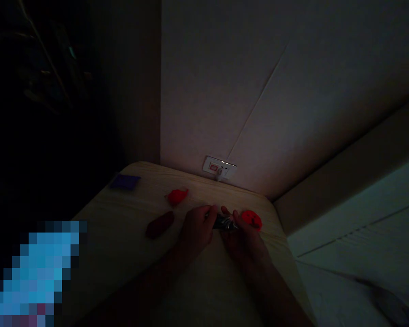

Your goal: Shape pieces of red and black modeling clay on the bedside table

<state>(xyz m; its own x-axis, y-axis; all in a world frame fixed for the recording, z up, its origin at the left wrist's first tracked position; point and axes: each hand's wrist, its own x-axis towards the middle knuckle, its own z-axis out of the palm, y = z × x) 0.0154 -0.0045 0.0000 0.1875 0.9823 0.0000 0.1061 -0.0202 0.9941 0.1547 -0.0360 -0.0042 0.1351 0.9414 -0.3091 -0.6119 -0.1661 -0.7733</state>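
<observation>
Over the wooden tabletop (204, 299), both my hands are closed on a small dark, shiny packet (225, 222). My left hand (198, 227) pinches its left end between thumb and fingers, while my right hand (243, 236) grips the right end. The packet's contents are too dark to make out. Just beyond my right hand lies a round red thing (251, 220) with dark marks. A dark red oblong object (160, 225) rests left of my left hand. Farther back is a crumpled red item (177, 196), perhaps a small bag or wrapper.
A purple flat packet (125, 182) lies at the table's back left corner. On the wall behind, a socket plate (220, 168) holds a plug and a red switch. A pale panelled surface (354, 231) borders the right side. The room is dim; a blurred-out blue patch (37, 268) covers the lower left.
</observation>
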